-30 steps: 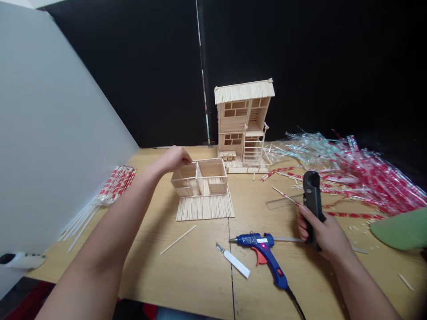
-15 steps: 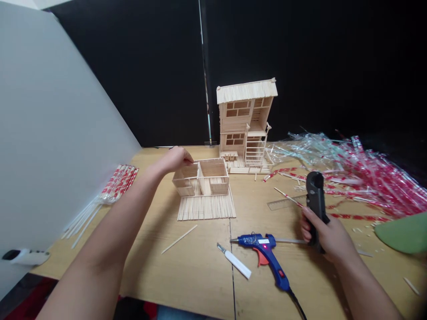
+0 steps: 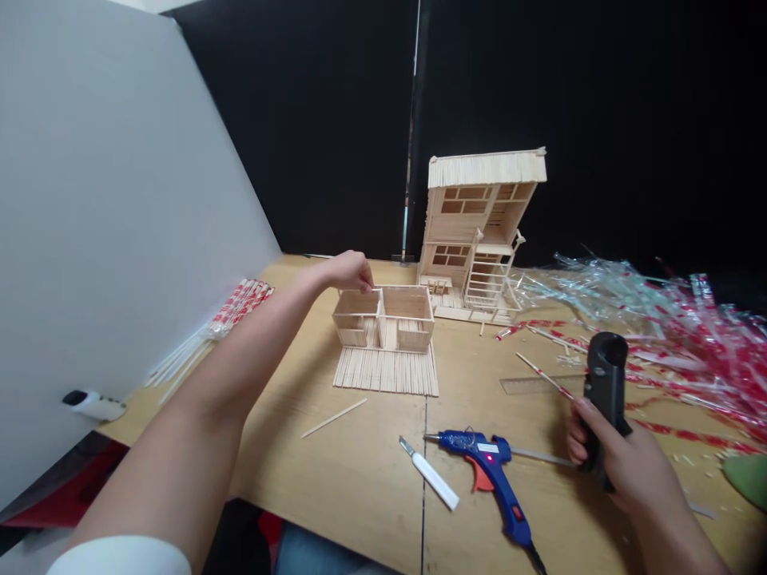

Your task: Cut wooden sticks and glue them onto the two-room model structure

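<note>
My left hand (image 3: 352, 271) reaches to the back of a small roofless house model (image 3: 407, 327) made of thin wooden sticks. Its fingers are pinched together at the top of the back wall, near the inner partition; what they grip is hidden. In my right hand (image 3: 623, 447) is a black handheld device (image 3: 606, 383) with a round open end, held upright. A stick with red-marked wrapping (image 3: 544, 374) points out left beside the device. Between my hands lie a blue hot glue gun (image 3: 479, 455), its light on, a white-handled craft knife (image 3: 431, 475) and a loose stick (image 3: 334, 418).
A two-storey stick house (image 3: 482, 231) stands at the back. Crumpled clear and red wrappers (image 3: 677, 335) cover the right side, near a ruler (image 3: 539, 385). Wrapped sticks (image 3: 243, 307) lie at left, by a white object with a dark end (image 3: 96, 404). A green item (image 3: 746, 479) is at far right.
The view has turned left, so everything appears further right. My left hand stays at the small house's back wall, its wrist more raised. The black device remains in my right hand.
</note>
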Demonstrator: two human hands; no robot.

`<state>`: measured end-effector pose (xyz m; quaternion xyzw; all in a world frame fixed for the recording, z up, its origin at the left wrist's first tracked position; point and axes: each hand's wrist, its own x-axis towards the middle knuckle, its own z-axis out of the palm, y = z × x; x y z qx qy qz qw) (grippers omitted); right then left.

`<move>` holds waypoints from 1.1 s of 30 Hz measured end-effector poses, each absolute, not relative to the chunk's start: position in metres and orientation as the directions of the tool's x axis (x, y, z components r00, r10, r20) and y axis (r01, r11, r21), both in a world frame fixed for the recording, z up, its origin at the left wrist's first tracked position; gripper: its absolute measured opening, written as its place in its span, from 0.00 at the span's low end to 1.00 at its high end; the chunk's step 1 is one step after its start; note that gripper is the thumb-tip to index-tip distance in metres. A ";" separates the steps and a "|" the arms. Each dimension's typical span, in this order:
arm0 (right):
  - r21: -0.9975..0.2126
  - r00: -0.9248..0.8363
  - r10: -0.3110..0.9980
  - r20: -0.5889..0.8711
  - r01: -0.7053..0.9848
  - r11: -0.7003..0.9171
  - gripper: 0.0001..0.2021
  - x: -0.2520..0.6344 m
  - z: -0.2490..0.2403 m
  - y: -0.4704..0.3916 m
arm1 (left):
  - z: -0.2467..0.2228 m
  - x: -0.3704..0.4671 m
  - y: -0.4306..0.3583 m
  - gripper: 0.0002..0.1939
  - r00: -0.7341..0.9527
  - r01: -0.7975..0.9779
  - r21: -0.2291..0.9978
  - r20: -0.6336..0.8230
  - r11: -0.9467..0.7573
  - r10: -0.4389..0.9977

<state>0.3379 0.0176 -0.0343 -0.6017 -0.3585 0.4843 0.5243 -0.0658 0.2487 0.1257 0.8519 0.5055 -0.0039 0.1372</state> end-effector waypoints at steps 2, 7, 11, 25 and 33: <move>-0.970 0.262 0.934 -0.241 -0.105 -0.221 0.23 0.338 -0.033 0.017 | 0.126 -0.066 0.248 0.08 0.500 0.859 0.213 -0.143 -0.466 0.854; -0.967 0.262 0.932 -0.251 -0.112 -0.229 0.23 0.337 -0.032 0.018 | 0.125 -0.068 0.248 0.07 0.524 0.843 0.220 -0.123 -0.491 0.843; -0.966 0.256 0.933 -0.253 -0.119 -0.230 0.23 0.338 -0.034 0.019 | 0.123 -0.070 0.249 0.07 0.520 0.840 0.252 -0.117 -0.481 0.846; -0.955 0.250 0.925 -0.286 -0.153 -0.254 0.23 0.341 -0.036 0.017 | 0.124 -0.068 0.246 0.08 0.491 0.857 0.249 -0.122 -0.452 0.863; -0.953 0.251 0.923 -0.290 -0.166 -0.254 0.24 0.338 -0.033 0.018 | 0.125 -0.068 0.244 0.08 0.493 0.855 0.242 -0.108 -0.458 0.863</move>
